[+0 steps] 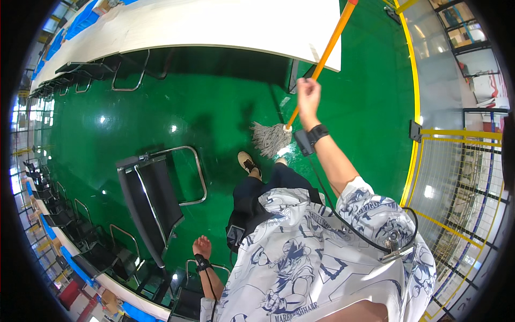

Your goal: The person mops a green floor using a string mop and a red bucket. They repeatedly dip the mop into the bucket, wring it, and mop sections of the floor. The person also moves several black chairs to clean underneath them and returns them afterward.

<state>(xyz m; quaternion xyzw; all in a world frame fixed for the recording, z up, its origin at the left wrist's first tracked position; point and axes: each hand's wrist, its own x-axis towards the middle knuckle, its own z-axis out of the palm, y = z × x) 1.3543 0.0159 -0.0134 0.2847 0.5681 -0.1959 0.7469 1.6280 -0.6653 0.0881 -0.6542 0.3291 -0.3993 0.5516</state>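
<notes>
Right hand raised and wrapped around the orange mop handle, fingers closed on the pole about midway along its visible length; black wrist strap just below the hand, with a thin cable trailing down the forearm to the patterned white-and-blue shirt. Handle slanting from the top right of the view down and to the left, ending in the grey string mop head, spread flat on the glossy green floor beside the edge of the long white desk. Mop head just ahead of a tan shoe, near it but not touching. Left hand hanging low at the side, holding nothing, fingers loosely curled rather than gripping; a dark band on that wrist too. Nearest to the left hand, a black chair with chrome tube legs, tipped or angled on the floor, just beside the hand but apart from it. More black chairs tucked in a row under the desk on the far left. Yellow railing and wire-mesh fence curving along the right side.
</notes>
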